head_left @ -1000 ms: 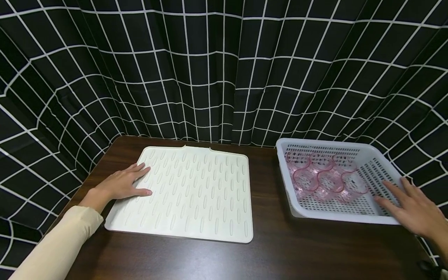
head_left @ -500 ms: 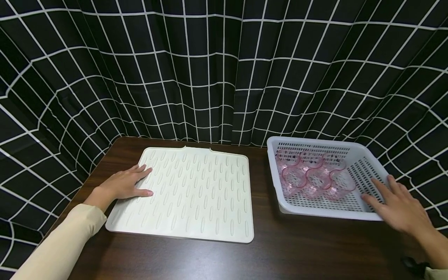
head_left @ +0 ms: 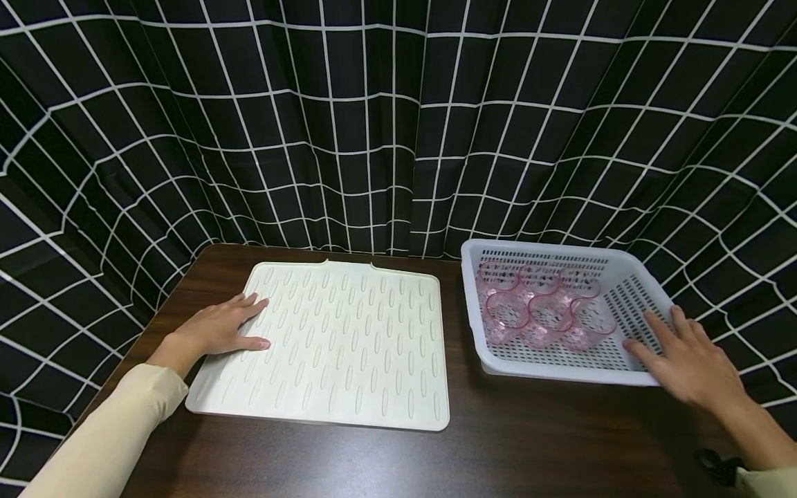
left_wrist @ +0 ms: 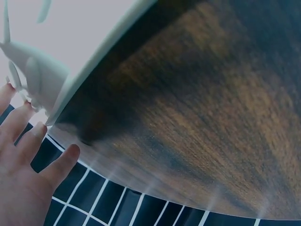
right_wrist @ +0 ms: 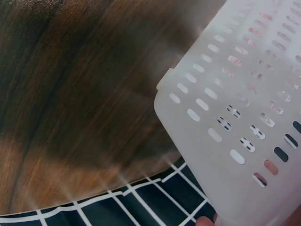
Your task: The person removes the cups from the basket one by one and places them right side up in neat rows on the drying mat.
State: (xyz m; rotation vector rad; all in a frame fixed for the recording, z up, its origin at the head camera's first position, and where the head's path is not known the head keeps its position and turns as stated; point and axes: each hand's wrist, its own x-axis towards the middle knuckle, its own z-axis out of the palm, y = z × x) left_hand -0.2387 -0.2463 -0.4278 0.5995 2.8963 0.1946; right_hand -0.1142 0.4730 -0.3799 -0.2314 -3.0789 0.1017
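A white ridged mat (head_left: pixel 336 346) lies on the left of the table, and my left hand (head_left: pixel 214 328) rests on its left edge with spread fingers. To the right stands a pale plastic basket (head_left: pixel 560 373) with slotted walls. Inside it are several clear pink cups (head_left: pixel 548 315), set close together in two rows. My right hand (head_left: pixel 694 356) holds the basket at its front right corner, thumb and index finger over the inside and other fingers along the outer rim. Only a fingertip (right_wrist: pixel 204 221) of it shows below the basket wall in the right wrist view.
A dark brown wooden table (head_left: pixel 349 460) carries everything, with a bare strip between mat and basket. A black curtain with white grid lines (head_left: pixel 349 124) hangs behind the table and at both sides.
The basket has slid left toward the mat, with the cups inside and my right hand moving along with it. My left hand and the mat have stayed in place.
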